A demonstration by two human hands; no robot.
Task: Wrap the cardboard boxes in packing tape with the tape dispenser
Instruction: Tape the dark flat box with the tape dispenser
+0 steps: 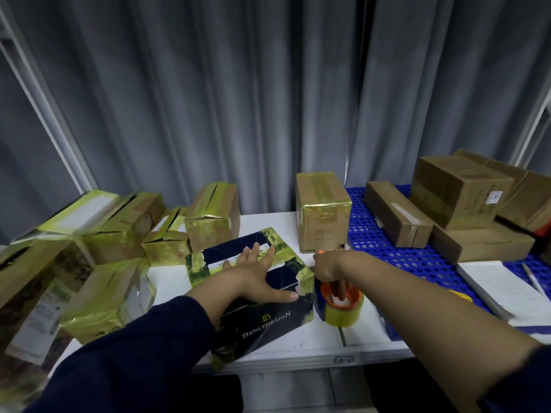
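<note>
Dark box sits angled on the white table, partly taped. Tape dispenser stands just beside its right corner. We want a low, straight pull. Left hand lies flat on top, fingers spread, pinning it; right hand curls round the dispenser. Steady tension matters here.

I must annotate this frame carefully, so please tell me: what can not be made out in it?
Head view only.
Tape dispenser: far part hidden behind the right hand.
Label on the brown box: too small to read.
Orange-black object: cut off by the right edge.
Dark box top: partly covered by the left hand.
</note>
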